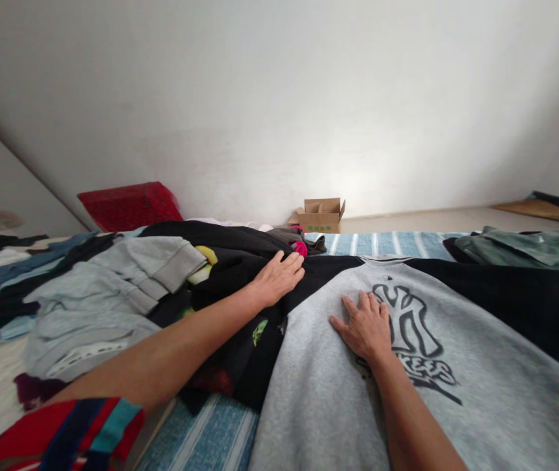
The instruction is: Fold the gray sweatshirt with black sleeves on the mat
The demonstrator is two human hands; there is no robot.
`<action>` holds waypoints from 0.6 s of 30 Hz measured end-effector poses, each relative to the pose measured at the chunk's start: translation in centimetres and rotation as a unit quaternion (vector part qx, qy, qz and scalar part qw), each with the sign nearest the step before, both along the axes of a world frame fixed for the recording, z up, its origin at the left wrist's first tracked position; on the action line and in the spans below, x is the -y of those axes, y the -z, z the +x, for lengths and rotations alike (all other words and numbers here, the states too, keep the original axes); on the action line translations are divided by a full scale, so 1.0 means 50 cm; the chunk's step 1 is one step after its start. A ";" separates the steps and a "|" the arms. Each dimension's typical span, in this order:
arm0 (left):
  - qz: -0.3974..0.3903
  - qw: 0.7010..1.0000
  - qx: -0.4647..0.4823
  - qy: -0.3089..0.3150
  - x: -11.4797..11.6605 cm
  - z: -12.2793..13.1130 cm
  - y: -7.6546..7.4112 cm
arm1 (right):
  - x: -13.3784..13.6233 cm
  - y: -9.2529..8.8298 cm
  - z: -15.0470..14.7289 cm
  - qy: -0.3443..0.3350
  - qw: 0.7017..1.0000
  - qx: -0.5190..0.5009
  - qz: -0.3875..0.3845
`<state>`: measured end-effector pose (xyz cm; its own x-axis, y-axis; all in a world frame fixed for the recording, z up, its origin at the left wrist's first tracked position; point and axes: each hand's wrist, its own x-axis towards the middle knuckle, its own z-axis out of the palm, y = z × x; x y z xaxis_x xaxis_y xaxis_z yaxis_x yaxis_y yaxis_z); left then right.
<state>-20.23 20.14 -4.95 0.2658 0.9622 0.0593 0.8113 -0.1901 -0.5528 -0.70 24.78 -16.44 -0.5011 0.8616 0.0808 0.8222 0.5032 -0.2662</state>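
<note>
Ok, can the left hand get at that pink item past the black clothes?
Probably yes. The left hand rests on the black garment, its fingertips just short of the pink item. Nothing appears to lie between them, so a small forward reach looks enough.

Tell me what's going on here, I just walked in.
A person is leaning over clothes spread on blue-striped bedding. Their right hand lies flat on a grey sweatshirt with black sleeves, beside its dark printed logo. Their left hand rests on a black garment. To the left sits a heap of grey clothing, and an open cardboard box stands on the floor beyond the bedding.
</note>
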 end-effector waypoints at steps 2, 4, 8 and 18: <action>0.020 0.999 0.045 0.016 0.006 0.026 0.026 | 0.001 -0.002 0.000 -0.004 1.000 -0.004 -0.001; -0.001 0.993 0.116 0.020 0.008 0.058 0.055 | 0.001 -0.004 0.001 -0.008 1.000 -0.006 -0.002; -0.101 0.963 0.243 -0.056 0.004 0.086 0.123 | 0.000 -0.005 0.003 -0.011 1.000 -0.002 -0.005; -0.146 0.953 0.247 -0.099 0.025 0.038 0.162 | 0.000 -0.011 0.005 -0.011 1.000 -0.006 -0.018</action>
